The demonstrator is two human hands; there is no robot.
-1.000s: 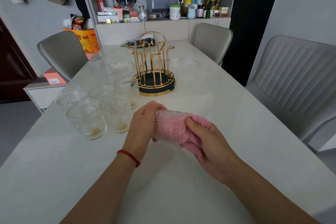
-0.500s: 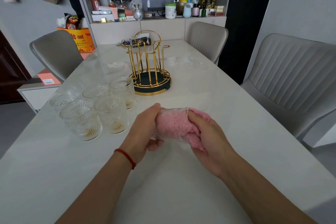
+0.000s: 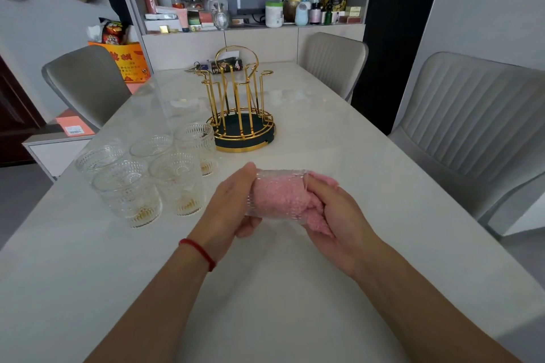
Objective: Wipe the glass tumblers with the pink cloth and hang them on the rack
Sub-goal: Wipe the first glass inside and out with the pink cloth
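My left hand (image 3: 233,203) grips the base end of a textured glass tumbler (image 3: 278,180) held on its side above the table. The pink cloth (image 3: 317,216) is stuffed into the tumbler's mouth, and my right hand (image 3: 336,215) holds the cloth there with fingers inside the glass. Several more clear tumblers (image 3: 126,194) stand upright in a cluster to the left. The gold wire rack (image 3: 240,115) on its dark round base stands behind them at mid table, with no glasses on its hooks.
The pale marble table (image 3: 265,303) runs away from me. Grey chairs stand at the right (image 3: 472,132), far right (image 3: 333,62) and left (image 3: 85,82). A cluttered sideboard (image 3: 253,18) with bottles and boxes lines the back wall.
The tumbler with the cloth inside has turned a little between my hands, and the view has shifted slightly. The other tumblers and the rack have stayed put.
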